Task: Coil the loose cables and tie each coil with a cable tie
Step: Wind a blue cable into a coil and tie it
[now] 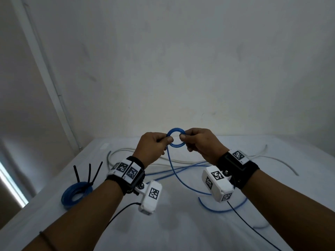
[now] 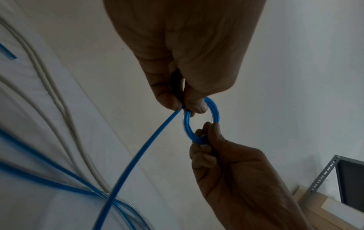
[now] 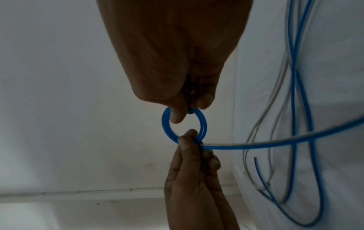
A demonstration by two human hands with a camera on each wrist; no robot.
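Nearest, two forearms are being held over a white table (image 1: 181, 232), each wearing a black wrist strap with a white camera block and a thin black lead trailing toward the near edge.

At near left on the table, a finished blue coil (image 1: 76, 194) is lying flat, bound by three black ties (image 1: 89, 173) whose tails are sticking up from its far side.

In the middle, loose blue cable (image 1: 183, 182) is being trailed across the table in wide loops, one loop curving round under the right wrist. Grey cable (image 1: 188, 161) is lying just beyond it, spread from left to far right, and is crossed by the blue in places.

Above the far part of the table, a small blue ring (image 1: 176, 138) of a few turns is being held up in the air between both hands. Its left side is being pinched by the left hand (image 1: 153, 147) between thumb and curled fingers, and at that pinch the free run of blue cable is dropping away to the table. Its right side is being pinched by the right hand (image 1: 201, 144), thumb against forefinger, with the other fingers curled in.

Farthest, a plain pale wall (image 1: 181, 60) is standing behind the table.
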